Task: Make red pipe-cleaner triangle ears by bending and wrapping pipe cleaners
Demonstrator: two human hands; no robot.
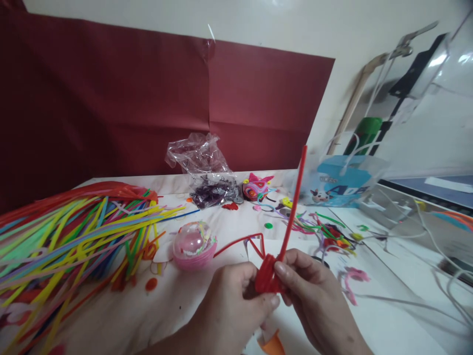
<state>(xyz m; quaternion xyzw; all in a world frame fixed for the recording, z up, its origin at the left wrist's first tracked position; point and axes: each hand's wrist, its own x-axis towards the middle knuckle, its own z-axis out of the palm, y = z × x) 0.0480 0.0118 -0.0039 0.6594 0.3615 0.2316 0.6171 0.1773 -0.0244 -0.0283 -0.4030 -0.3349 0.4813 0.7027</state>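
Observation:
Between both hands is a red pipe cleaner bundle, wound or folded into a compact shape. My left hand grips it from the left, thumb along its lower edge. On its other side, my right hand pinches it near the base of a long red pipe cleaner that sticks up and tilts slightly right. A bent red strand lies just behind the bundle, toward a clear-topped pink ball; whether it joins the bundle I cannot tell. An orange piece shows below my hands.
Many coloured pipe cleaners are heaped at the left. Behind stand a clear plastic bag with dark contents and a pink craft figure. Scraps, a blue-and-clear carrier bag and white cables lie to the right.

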